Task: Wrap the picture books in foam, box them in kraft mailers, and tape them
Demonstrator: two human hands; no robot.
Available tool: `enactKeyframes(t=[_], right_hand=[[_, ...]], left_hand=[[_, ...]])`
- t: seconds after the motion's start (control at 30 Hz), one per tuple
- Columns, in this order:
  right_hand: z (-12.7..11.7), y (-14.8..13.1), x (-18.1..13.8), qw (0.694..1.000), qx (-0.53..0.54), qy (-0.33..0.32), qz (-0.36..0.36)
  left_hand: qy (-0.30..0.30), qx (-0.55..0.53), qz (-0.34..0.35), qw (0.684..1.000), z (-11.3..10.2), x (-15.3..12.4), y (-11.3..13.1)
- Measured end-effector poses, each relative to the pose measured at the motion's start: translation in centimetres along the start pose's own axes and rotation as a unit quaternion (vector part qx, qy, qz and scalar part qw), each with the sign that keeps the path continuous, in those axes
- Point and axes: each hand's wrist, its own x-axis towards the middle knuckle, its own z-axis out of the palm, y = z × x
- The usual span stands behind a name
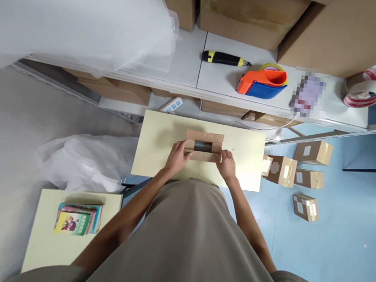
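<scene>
A small cardboard box (201, 156) stands on the pale yellow table (247, 167) in front of me, its top flaps partly unfolded. Through the gap between the flaps something dark and shiny shows inside, too small to name. My left hand (176, 159) grips the box at its left end, thumb on the near flap. At the opposite end my right hand (227, 165) holds the right corner, its fingers curled over the edge.
On the shelf behind the table lie a yellow-black utility knife (224, 58), an orange-blue tape dispenser (261, 82) and tape rolls (363, 94). White plastic sheeting (86, 16) hangs at upper left. Booklets (71, 223) rest on a side table; taped cartons (283, 170) sit on the blue floor.
</scene>
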Motion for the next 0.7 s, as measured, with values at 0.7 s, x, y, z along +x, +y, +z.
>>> enactKeyframes(t=[0.7], right_hand=[[1.4, 2.1, -0.3, 0.957, 0.284, 0.028, 0.046]], left_hand=[[0.004, -0.089, -0.054, 0.995, -1.1, -0.6, -1.9]])
